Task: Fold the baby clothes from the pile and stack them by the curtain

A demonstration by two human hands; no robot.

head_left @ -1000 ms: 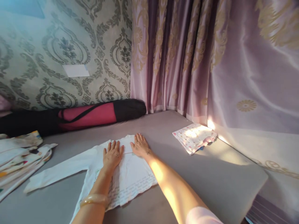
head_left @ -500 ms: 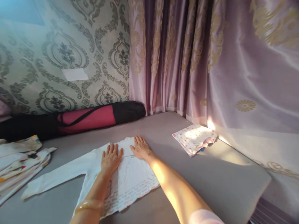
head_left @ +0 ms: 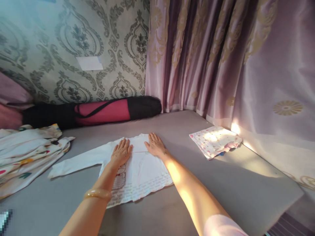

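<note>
Now more pink fabric [head_left: 13, 90] shows; both hands [head_left: 121, 152] [head_left: 155, 145] stay on the shirt [head_left: 145, 175].

Grey-covered bed [head_left: 241, 190], bearing a white long-sleeved top [head_left: 147, 173] laid flat, one sleeve extended. Left of the top, near its sleeve: a loose heap of patterned cloth [head_left: 29, 154]. Right of the top, well apart: a folded printed cloth [head_left: 214, 141], partly sunlit. Beyond the top: a long red-and-black bag [head_left: 103, 113], lying lengthwise.
</note>
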